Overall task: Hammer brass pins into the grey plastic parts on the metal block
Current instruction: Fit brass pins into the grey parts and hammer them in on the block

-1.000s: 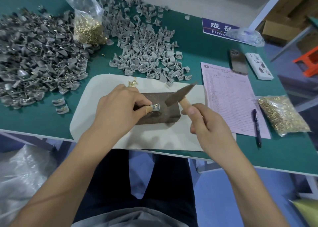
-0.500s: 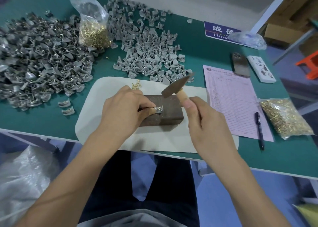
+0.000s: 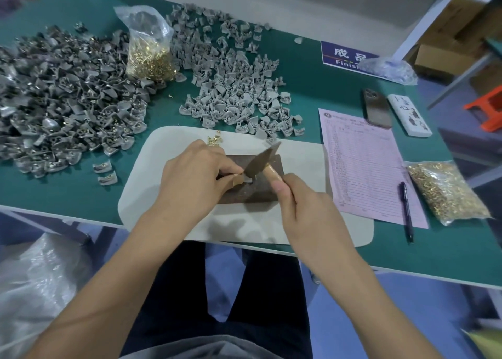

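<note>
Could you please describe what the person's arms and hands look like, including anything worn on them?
Both forearms are bare up to the bottom edge of the picture, with no sleeve showing. The left hand and the right hand are bare too: no gloves, rings, watch or wristband are visible. The nails that show look short and unpainted.

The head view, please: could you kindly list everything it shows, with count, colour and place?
metal block: one, dark brown, on the mat
mat: one, off-white, front table edge
grey part: one, on the block
hammer: one, wooden handle
loose pins: few, brass, mat's far edge
part piles: two, grey, far left and centre
pin bags: two, clear, far left and right
form: one, pink, right
pen: one, dark, on the form
phone: one, dark, far right
hands: left hand pinching the part, right hand gripping the hammer
</note>
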{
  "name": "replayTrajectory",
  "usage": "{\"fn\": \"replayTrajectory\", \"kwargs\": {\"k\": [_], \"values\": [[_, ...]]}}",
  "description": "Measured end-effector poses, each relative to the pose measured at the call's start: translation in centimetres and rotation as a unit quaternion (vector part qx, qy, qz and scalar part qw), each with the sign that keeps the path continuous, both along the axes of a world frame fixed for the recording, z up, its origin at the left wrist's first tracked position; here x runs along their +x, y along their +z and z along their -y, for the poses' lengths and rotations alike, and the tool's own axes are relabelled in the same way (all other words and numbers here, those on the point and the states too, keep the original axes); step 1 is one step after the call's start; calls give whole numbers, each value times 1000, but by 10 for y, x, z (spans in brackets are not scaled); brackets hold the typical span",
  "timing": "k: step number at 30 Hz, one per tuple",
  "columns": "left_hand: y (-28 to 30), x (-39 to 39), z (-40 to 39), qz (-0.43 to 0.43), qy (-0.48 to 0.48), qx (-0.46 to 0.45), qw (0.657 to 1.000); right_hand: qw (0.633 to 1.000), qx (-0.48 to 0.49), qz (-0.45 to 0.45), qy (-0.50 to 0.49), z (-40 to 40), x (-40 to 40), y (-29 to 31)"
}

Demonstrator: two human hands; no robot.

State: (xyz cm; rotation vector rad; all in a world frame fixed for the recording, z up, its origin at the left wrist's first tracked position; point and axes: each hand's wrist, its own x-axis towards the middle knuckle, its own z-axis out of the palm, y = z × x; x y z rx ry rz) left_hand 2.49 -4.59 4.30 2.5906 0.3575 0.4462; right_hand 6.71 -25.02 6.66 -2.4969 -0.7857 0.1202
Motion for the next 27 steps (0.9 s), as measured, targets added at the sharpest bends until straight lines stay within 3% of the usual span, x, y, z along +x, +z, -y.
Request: {"fn": "replayTrajectory", "kwargs": {"k": [5,16,20,23,27], "values": [[-1,-1,-1,3,5,-5,1000,996,75,32,-28,-3,1,1],[1,1,-2,-21,4,-26,999,999,7,-7,-33,1,5,1],[1,0,-3,-26,2,-35,999,991,40,45,-121,5,18,-1],[0,0,-2,-22,3,-34,999,976,-49,86,-194,8,38,-15],[-2,-1,-2,-17,6,-44,999,961,-160,20,-225,4,49,-27]]}}
